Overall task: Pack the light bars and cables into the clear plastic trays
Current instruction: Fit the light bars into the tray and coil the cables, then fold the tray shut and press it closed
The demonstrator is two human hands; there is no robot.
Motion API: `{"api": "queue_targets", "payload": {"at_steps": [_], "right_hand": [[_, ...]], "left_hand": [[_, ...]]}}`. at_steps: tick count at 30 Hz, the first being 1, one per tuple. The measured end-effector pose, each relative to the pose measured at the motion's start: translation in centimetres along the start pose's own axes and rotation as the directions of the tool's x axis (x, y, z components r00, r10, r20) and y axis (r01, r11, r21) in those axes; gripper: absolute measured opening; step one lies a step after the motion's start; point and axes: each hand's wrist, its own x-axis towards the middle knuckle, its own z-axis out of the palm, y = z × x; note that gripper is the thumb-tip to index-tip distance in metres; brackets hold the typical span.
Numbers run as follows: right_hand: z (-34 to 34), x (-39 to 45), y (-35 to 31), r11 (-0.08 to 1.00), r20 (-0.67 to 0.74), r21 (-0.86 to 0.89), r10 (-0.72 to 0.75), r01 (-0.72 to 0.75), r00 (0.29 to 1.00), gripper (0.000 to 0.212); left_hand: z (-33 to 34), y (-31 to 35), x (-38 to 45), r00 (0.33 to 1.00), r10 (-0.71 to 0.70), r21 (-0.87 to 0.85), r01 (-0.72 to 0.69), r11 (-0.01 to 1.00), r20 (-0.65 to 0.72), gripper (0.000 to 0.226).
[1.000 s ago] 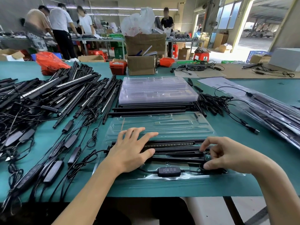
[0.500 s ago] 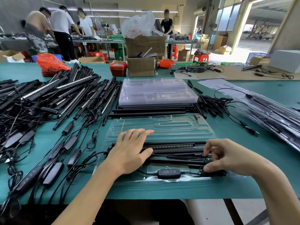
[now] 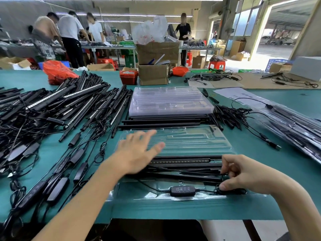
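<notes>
An open clear plastic tray (image 3: pixel 182 140) lies on the green table in front of me, its lid half folded back away from me. Black light bars (image 3: pixel 187 161) sit in the near half, with a cable and a black inline controller (image 3: pixel 183 190) along the front edge. My left hand (image 3: pixel 137 151) hovers blurred over the tray's left side, fingers spread and holding nothing. My right hand (image 3: pixel 243 173) rests at the right ends of the bars, thumb pressing the coiled cable (image 3: pixel 231 190) into the tray and fingers curled over a thin wire.
A big heap of loose light bars and cables (image 3: pixel 52 115) covers the left of the table. A stack of closed clear trays (image 3: pixel 170 101) sits behind on loose bars. Packed trays (image 3: pixel 295 126) lie at right. Cardboard boxes (image 3: pixel 152 73) and several people stand beyond.
My left hand has lifted off the light bars and swung up and away over the tray's lid half. My right hand stays at the bars' right ends on the cable.
</notes>
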Motion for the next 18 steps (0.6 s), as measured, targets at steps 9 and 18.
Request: {"api": "queue_targets", "payload": {"at_steps": [9, 18], "right_hand": [[-0.1, 0.1, -0.3, 1.0, 0.024, -0.01, 0.027, -0.027, 0.999, 0.042], [0.1, 0.1, 0.1, 1.0, -0.004, 0.009, 0.024, -0.024, 1.0, 0.042]], "left_hand": [[-1.5, -3.9, 3.9, 0.814, -0.57, -0.154, 0.553, 0.819, -0.109, 0.071], [-2.7, -3.9, 3.4, 0.793, -0.585, -0.897, 0.121, 0.426, -0.171, 0.035]]}}
